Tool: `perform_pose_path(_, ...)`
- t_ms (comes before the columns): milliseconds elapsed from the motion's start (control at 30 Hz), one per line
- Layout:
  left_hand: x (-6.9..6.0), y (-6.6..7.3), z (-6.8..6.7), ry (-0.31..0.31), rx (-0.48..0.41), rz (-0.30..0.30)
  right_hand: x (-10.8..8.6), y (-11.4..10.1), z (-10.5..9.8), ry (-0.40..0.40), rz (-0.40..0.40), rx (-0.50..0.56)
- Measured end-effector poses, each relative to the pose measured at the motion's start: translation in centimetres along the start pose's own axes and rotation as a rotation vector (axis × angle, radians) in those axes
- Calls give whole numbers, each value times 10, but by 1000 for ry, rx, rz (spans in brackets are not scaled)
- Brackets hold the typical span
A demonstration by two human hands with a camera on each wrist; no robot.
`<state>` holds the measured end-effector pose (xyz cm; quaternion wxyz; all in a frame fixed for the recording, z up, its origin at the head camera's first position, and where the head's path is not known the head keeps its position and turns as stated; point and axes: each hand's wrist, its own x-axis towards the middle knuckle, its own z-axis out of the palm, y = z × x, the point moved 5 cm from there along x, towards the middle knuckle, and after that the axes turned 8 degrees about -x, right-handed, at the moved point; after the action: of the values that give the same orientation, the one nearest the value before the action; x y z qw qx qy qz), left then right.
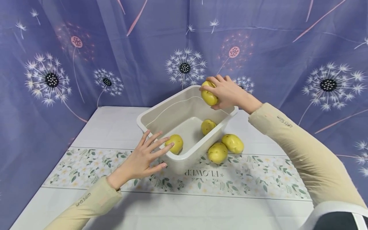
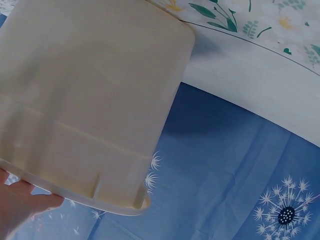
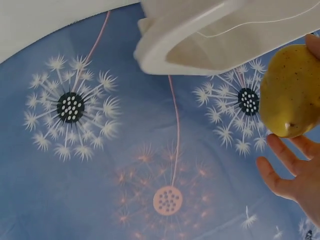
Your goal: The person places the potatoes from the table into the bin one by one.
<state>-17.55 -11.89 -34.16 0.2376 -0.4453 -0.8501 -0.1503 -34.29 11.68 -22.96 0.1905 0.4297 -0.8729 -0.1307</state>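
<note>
My right hand (image 1: 227, 92) grips a yellow potato (image 1: 209, 93) above the far right part of a white plastic bin (image 1: 184, 157). In the right wrist view, the potato (image 3: 290, 92) is pinched between thumb and fingers, partly cut off by the frame edge. My left hand (image 1: 143, 158) has its fingers spread at the bin's near left corner, holding nothing; whether it touches the rim I cannot tell. Inside the bin lie two potatoes, one near the left hand (image 1: 176, 143), the other by the right wall (image 1: 208, 126).
Two more potatoes, a rounder one (image 1: 217, 153) and a longer one (image 1: 233, 143), lie on the table against each other, right of the bin. A floral runner (image 1: 258, 175) crosses the white table (image 1: 115, 127). Behind hangs a blue curtain (image 1: 138, 70) with dandelion prints.
</note>
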Motion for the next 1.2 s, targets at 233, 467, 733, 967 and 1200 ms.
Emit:
perform_pose_path(233,1,0,-1,1,-5,-1,21,-2,8,-13,1,26)
perform_pose_path(467,1,-1,-1,-9,-3,-8,38,-9,18,-63,-12,16)
perform_pose_path(733,1,0,0,-11,-3,-10,43,-18,37,-148,-21,10)
perform_pose_path(967,1,0,-1,-10,-1,-10,43,-20,47,-161,-27,41)
perform_pose_path(1200,0,0,-1,4,-1,1,41,-21,49,-176,-55,3)
